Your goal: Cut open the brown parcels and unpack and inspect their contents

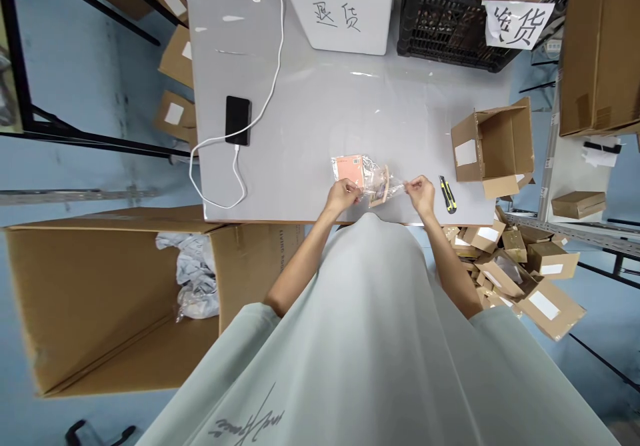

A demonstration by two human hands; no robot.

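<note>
Near the front edge of the grey table [300, 166], a clear plastic bag [371, 178] is stretched between my two hands. Inside it are an orange-pink card [349, 168] with a small barcode and a light-brown item [381, 189] whose kind I cannot make out. My left hand [344, 195] pinches the bag's left part, over the card's lower edge. At the bag's right end, my right hand [420, 193] is closed on the twisted plastic. Just right of that hand lies a yellow-and-black box cutter [448, 195].
An open cardboard box [467, 153] stands at the table's right. A phone [238, 121] with a white cable lies left. A white bin [345, 23] and black crate [450, 29] stand at the back. A large carton [115, 299] is lower left; discarded boxes [520, 273] are heaped right.
</note>
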